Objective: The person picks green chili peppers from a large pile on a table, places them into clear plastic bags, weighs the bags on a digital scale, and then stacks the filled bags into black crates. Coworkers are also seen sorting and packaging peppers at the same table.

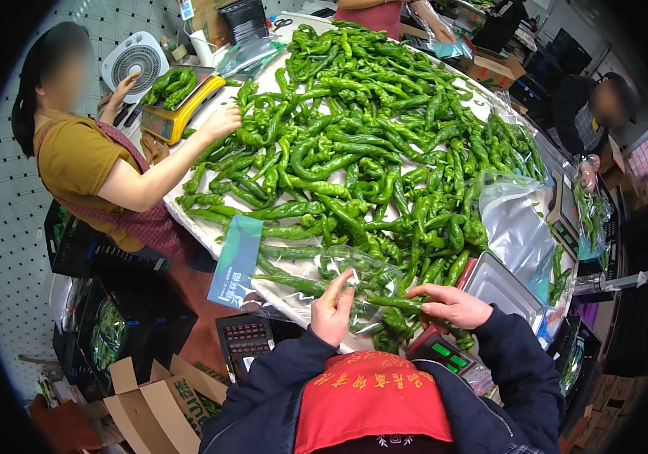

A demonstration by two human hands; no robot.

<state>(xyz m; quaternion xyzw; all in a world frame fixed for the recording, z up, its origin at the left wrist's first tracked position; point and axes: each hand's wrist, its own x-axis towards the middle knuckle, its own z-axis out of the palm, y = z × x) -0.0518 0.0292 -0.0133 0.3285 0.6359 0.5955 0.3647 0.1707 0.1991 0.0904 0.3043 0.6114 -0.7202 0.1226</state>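
Note:
My left hand (332,306) is at the mouth of a clear plastic bag (366,264), its film at my fingers. The bag stretches left to a printed blue-green end (237,255) that bears writing. Green peppers show through or beneath the film; I cannot tell which are inside. In my right hand (454,306) is a long green pepper (398,303), its tip pointing at the bag's mouth. Another pepper (461,338) sits below that hand, partly hidden by it. Beside it a digital scale (440,349) has lit green figures, and its metal pan (503,286) lies to the right.
Loose green peppers (358,136) cover the white table (179,198). Across on the left, a co-worker (85,159) reaches in near a yellow scale (168,122). More plastic bags (514,221) lie on the right. Black crates (131,323) and an open cardboard box (156,408) stand lower left.

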